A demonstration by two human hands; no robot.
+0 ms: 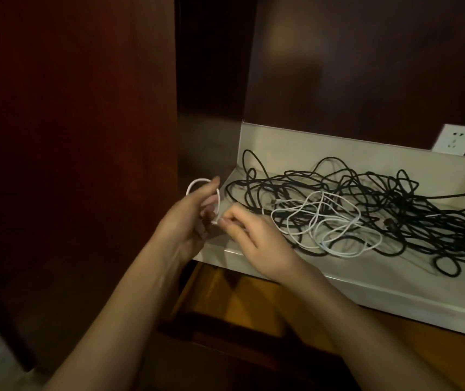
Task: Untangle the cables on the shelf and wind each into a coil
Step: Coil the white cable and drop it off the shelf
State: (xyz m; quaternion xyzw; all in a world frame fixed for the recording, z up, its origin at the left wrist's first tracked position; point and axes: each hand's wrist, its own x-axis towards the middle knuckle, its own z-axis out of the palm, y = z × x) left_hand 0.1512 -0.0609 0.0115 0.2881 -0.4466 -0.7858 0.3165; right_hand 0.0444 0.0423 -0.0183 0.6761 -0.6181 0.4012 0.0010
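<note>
A pale shelf (pixel 366 280) carries a big tangle of black cable (pixel 395 210) with a thin white cable (pixel 335 230) looped loosely over its front. At the shelf's left end my left hand (pixel 189 221) holds a small white loop (pixel 197 183) of that white cable, which arcs over its fingers. My right hand (pixel 253 238) pinches the white cable right beside the loop, fingertips close to the left hand. The stretch of white cable running from my hands back to the pile is mostly hidden behind my right hand.
A dark wooden cabinet side (pixel 70 165) stands close on the left. The shelf has a raised pale back lip (pixel 338 142) with a white wall socket (pixel 454 139) above it at right. Below the shelf lies a brown wooden surface (pixel 239 300).
</note>
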